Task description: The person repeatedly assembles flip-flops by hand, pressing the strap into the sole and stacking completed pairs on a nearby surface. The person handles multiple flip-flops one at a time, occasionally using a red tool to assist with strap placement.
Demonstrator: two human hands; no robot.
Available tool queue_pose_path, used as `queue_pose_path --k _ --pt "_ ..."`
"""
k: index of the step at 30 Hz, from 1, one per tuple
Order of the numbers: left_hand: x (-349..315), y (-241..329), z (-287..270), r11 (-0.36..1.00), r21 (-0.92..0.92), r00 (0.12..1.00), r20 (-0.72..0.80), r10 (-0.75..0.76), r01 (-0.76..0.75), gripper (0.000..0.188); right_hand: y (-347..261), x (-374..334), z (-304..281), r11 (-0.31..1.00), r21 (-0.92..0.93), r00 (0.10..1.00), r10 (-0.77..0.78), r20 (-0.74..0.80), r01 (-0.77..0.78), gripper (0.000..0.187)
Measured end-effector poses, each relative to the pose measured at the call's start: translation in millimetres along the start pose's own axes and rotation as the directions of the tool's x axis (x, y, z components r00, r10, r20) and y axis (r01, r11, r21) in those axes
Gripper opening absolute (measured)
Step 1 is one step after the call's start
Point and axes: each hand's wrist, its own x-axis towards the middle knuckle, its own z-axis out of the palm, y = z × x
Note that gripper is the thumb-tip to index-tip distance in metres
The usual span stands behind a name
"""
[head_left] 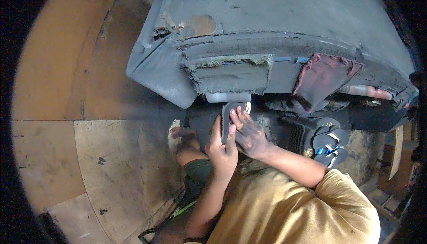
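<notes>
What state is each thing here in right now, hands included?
Left hand: closed around a dark sole.
Dark sole: held upright, tip near the machine.
Right hand: fingers pressed flat on the sole, grimy.
Grey machine: dust-coated, cloth flaps frayed.
Sandals: stacked on a black stool.
Floor: bare boards, stained.

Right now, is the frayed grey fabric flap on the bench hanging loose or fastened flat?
Hanging loose: the grey fabric flap droops over the bench edge, its frayed fringe showing.

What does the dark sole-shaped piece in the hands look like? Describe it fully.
The dark sole-shaped piece is flat, grey-black and rounded at its far end, seemingly rubber or foam. It is held lengthwise, pointing away from the person. The left hand grips its near end; the sooty right hand lays its fingers on its right edge.
</notes>
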Motion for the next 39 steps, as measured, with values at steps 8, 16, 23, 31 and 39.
queue_pose_path --k 8,16,23,31,39 --pt "26 -8 10 0.963 0.213 0.935 0.274 -0.224 0.168 0.040 -14 -8 3 0.899 0.156 0.899 0.369 0.236 -0.410 0.063" --pt "10 4 17 0.976 -0.007 0.966 0.148 -0.212 0.215 0.039 3 -9 -14 0.979 -0.010 0.952 0.202 0.231 -0.205 0.063" --pt "-28 -3 -9 0.996 0.089 0.998 -0.058 0.019 -0.013 0.038 -3 -13 4 0.987 0.154 0.999 -0.048 0.020 0.044 0.058" --pt "-41 -6 -50 0.922 0.327 0.978 0.035 0.204 -0.205 0.042 17 0 22 -0.728 0.618 0.607 0.355 0.711 -0.297 0.068" --pt "3 15 -33 0.834 0.452 0.947 0.209 0.245 -0.316 0.051 54 10 64 -0.735 0.591 0.651 0.275 0.708 -0.332 0.029"
